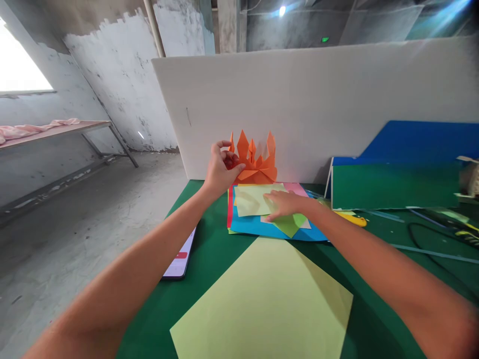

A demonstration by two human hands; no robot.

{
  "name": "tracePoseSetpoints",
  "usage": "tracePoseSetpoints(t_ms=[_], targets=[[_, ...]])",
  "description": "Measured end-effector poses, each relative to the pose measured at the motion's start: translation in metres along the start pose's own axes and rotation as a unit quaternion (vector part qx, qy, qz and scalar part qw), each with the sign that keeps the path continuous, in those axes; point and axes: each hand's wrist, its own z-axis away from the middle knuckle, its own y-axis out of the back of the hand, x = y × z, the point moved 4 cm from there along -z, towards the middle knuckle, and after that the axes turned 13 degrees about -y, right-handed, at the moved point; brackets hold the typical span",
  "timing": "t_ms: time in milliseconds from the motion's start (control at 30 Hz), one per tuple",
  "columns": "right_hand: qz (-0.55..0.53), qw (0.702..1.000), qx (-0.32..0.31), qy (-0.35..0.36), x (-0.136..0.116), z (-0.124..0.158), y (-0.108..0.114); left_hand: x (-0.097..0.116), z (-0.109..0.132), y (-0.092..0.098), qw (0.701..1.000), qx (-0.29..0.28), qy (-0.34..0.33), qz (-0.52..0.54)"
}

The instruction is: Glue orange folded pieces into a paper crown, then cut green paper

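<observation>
An orange folded-paper piece with tall pointed tips (258, 174) stands at the far end of the table against a white board. Its left side is pinched by my left hand (223, 167), thumb in front; some of the fingers are partly hidden behind the thumb and the paper. My right hand (286, 203) lies with fingers stretched out over the stack of coloured paper, touching a pale green sheet (250, 199). Beneath are a green square (292, 227) and a blue sheet (245, 224), with pink and red edges showing. Closer to me lies a large pale yellow-green sheet (262, 299).
A phone with a lit screen (181, 259) lies beside my left forearm. The white board (299, 109) walls off the table's back. On the right are a green and blue folded panel (392, 184), a yellow tool (352, 218), thin strips and a dark cable (422, 244).
</observation>
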Motion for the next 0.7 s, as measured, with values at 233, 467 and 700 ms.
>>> tracePoseSetpoints(t_ms=[233,467,700], targets=[[-0.015,0.999,0.001,-0.029,-0.021,-0.007,0.002,-0.013,0.007,0.002,1.000,0.007,0.014,0.023],[-0.030,0.998,0.035,-0.034,-0.017,-0.012,0.004,-0.017,0.012,0.011,0.999,0.022,0.015,0.024],[-0.079,0.996,-0.013,0.031,-0.015,-0.014,-0.006,-0.017,0.013,0.010,0.999,0.025,-0.002,0.023]])
